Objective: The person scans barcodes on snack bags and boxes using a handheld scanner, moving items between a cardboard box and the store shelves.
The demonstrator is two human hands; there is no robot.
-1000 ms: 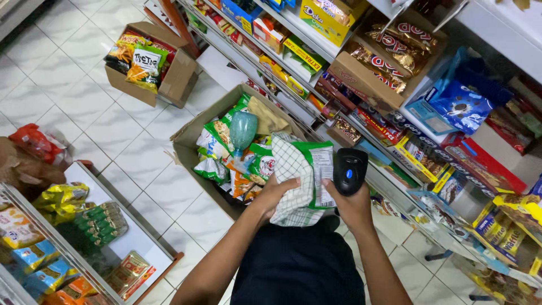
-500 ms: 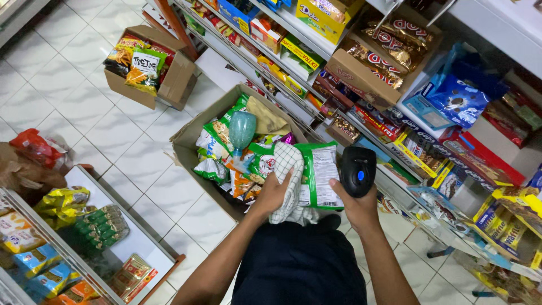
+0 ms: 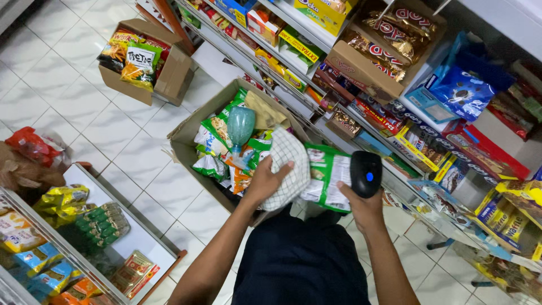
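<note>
- Shop aisle, white tiled floor [image 3: 68, 113], stocked shelves [image 3: 395, 113].
- My left hand [image 3: 265, 181] grips a checked cloth [image 3: 291, 169] and green packet [image 3: 330, 181].
- My right hand [image 3: 361, 206] clasps the scanner [image 3: 366, 173], just right of the packet.

Two cardboard boxes [image 3: 186, 141] [image 3: 175, 73], one scanner [image 3: 365, 173], one checked cloth [image 3: 289, 169].

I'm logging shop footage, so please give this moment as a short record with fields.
place: shop aisle, white tiled floor
left hand: holds checked cloth and green snack packet
right hand: holds black handheld scanner beside the packet
in front: open cardboard box full of snack packets
right side: shelves of boxed and bagged snacks
</note>
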